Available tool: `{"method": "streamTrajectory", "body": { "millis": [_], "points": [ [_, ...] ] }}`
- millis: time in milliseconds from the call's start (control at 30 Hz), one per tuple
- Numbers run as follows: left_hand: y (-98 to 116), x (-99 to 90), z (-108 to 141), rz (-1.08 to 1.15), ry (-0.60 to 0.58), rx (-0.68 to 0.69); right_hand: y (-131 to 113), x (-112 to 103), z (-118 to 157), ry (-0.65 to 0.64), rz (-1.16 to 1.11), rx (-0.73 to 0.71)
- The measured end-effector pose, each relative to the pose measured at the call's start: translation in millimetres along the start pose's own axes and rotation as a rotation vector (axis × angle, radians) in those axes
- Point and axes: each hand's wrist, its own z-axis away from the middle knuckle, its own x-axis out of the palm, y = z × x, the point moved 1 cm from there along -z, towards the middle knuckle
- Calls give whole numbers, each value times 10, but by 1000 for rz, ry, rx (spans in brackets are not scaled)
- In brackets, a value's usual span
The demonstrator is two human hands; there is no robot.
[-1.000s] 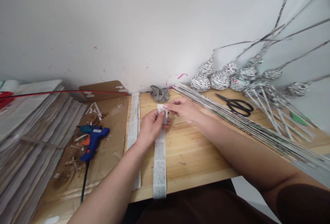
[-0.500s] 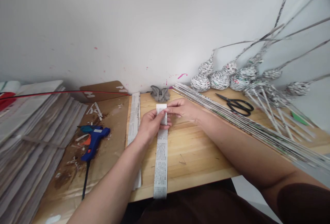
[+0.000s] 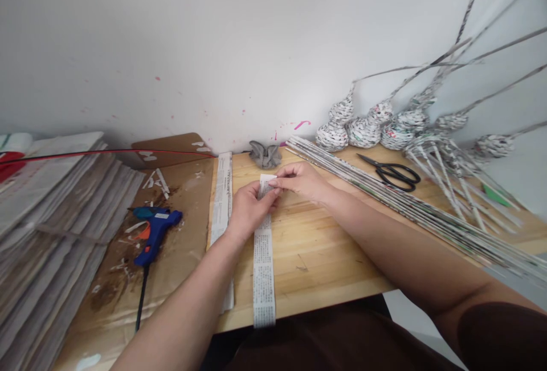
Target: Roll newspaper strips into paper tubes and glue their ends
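A long printed newspaper strip [image 3: 264, 280] runs up the wooden table from its front edge. Near the strip's far end my left hand [image 3: 253, 206] grips it, thumb on top and fingers curled around. My right hand [image 3: 299, 182] pinches the right edge close to the far end, its fingertips almost meeting the left thumb. Part of the strip is hidden under the left hand. Just beyond the strip's end lies a grey cloth scrunchie [image 3: 265, 155]. To the left rests a stack of cut newspaper strips [image 3: 221, 200].
A blue glue gun [image 3: 157, 233] lies on stained cardboard [image 3: 183, 245], beside a tall newspaper pile [image 3: 64, 217]. On the right are rolled paper sticks [image 3: 376, 191], black scissors [image 3: 391, 172] and several woven paper gourds [image 3: 363, 133] along the wall.
My left thumb has shifted right, closer to my right fingertips. The strip's far end has tilted to the right, and its lower part lies slightly further left.
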Motion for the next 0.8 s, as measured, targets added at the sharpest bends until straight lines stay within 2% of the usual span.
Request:
{"method": "streamTrajectory", "body": {
  "millis": [267,433,533,700,800],
  "points": [
    [-32,-6,-24,-2,-54,11,-90,-15,40,-72,-28,23],
    [-60,-10,-35,16,-61,14,-95,13,57,-6,-20,6],
    [-25,-8,-32,102,-84,-29,-131,-14,65,0,-19,-2],
    [41,-16,-24,237,-79,-96,-174,-105,60,-212,-38,65],
    [42,-14,-22,193,-92,-87,-162,-117,47,-259,-20,34]
  ]
}}
